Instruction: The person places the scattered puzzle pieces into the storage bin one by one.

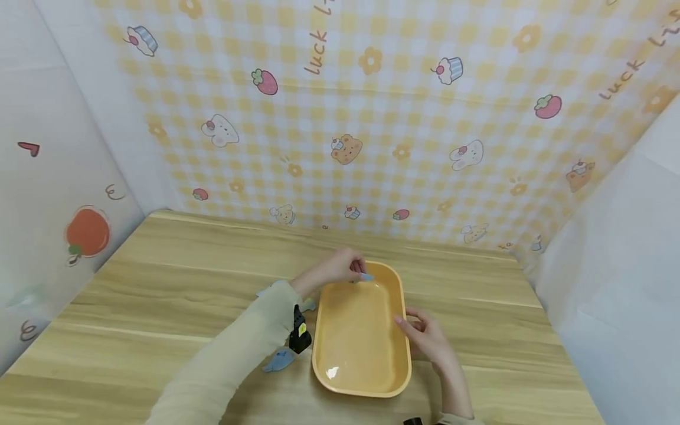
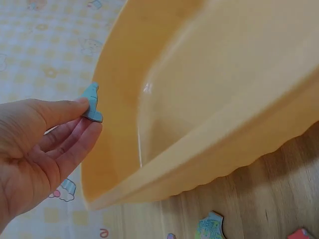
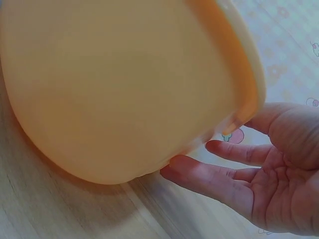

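Observation:
My left hand (image 1: 345, 267) pinches a small flat light-blue puzzle-like piece (image 2: 91, 102) between thumb and fingers. The piece is over the far end of a yellow-orange rectangular tray (image 1: 399, 277) with rounded corners, near its rim. My right hand (image 1: 429, 337) grips the tray's right wall, thumb on the rim and fingers outside. In the right wrist view the right fingers (image 3: 209, 181) touch the outside of the tray. No other piece shows inside it, though my left hand covers part of the far-left corner.
Left of the tray, partly behind the left sleeve (image 1: 234, 342), lie a blue piece (image 1: 278, 360) and a greenish piece (image 1: 308, 304). The left wrist view shows a patterned piece (image 2: 211, 226) and a red one (image 2: 301, 234) on the wooden table (image 1: 478, 283). A checked cloth (image 1: 319, 118) hangs behind.

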The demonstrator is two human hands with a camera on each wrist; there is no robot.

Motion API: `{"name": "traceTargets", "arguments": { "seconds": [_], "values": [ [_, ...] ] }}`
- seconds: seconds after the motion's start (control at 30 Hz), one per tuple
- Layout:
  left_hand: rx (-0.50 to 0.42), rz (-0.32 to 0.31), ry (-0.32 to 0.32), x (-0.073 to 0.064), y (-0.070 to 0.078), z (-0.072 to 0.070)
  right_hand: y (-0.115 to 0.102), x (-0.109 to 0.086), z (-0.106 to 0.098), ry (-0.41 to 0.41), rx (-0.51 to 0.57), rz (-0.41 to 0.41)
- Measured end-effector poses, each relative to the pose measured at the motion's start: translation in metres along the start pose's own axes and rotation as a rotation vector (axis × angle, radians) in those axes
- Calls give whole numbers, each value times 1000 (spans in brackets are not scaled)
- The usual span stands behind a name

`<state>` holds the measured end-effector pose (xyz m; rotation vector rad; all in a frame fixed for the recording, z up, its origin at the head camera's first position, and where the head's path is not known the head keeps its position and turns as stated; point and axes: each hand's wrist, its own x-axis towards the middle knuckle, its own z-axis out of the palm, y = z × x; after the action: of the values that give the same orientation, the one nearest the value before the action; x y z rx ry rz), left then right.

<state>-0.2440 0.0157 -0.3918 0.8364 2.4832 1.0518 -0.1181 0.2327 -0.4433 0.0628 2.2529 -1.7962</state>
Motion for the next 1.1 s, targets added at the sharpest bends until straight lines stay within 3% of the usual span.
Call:
{"name": "traceTargets", "arguments": {
  "seconds": [0.23,0.27,0.3,0.4,0.43,0.5,0.53,0.73,0.93,1.1],
  "values": [
    [96,-22,-54,22,-8,12,-2,3,3,23,8,24],
    [129,-12,-50,24,-9,14,-3,3,3,22,6,22],
    [150,39,-51,34,-22,21,-3,3,3,21,5,20],
    [229,68,-73,45,-28,31,-3,3,3,27,-8,14],
    [214,53,-94,48,-28,34,-3,2,3,29,-13,14],
    [199,41,-110,48,-24,38,-2,1,3,31,-17,16],
    [202,-8,-117,40,-8,35,-2,0,3,34,-19,17],
    [226,-24,-86,23,12,35,-1,-1,4,29,-2,25],
    [279,-64,-146,24,8,33,-1,0,3,25,-1,25],
    [259,-32,-166,23,4,28,1,0,2,20,-14,18]
  ]
}}
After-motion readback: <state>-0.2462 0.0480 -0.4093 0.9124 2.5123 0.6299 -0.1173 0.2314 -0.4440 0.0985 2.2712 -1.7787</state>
